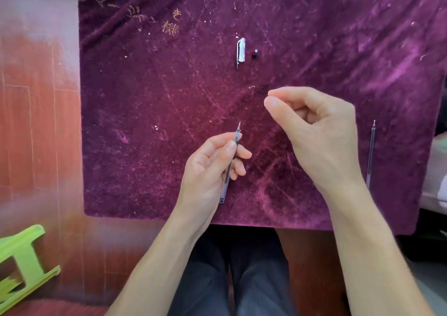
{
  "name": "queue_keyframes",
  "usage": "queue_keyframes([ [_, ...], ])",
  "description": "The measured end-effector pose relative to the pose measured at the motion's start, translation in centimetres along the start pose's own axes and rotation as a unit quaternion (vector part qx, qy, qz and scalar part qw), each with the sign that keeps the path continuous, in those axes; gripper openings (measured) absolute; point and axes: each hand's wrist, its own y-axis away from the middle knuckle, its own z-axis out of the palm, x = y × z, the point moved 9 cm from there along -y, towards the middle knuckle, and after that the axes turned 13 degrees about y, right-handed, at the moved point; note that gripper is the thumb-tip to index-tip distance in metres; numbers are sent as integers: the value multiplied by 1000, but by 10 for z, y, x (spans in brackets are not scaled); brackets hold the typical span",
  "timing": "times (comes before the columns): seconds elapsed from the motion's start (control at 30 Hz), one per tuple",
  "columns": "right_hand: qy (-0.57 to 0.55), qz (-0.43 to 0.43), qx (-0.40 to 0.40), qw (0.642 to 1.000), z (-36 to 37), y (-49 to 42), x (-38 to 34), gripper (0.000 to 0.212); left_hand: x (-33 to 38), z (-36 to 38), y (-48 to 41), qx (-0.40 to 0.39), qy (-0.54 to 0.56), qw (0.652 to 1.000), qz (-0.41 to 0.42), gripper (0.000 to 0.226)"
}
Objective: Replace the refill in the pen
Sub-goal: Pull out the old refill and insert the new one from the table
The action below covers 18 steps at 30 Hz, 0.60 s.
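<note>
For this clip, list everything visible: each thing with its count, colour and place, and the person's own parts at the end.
pen: 1, clear barrel with refill tip showing, in the left hand's grip
loose refill: 1, grey, lying on the cloth's right side
pen cap: 1, clear with a clip, upper middle of the cloth
small parts: 2, one pale, one dark, just right of the cap
cloth: 1, purple velvet, covering the table
floor: 1, red-brown wood, left
stool: 1, lime green, tipped over, lower left
left hand: 1, holding the pen
right hand: 1, fingertips pinched above the cloth; contents not discernible
legs: 2, dark trousers, bottom centre
</note>
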Motion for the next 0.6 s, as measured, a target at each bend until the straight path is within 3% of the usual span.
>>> queue_keyframes([
  [0.23,-117,64,-116,984,32,49,32,10,-16,5,8,-14,-16,999,-25,28],
  [0.6,-183,99,-115,971,36,55,55,10,-31,14,5,-31,-13,999,-40,26],
])
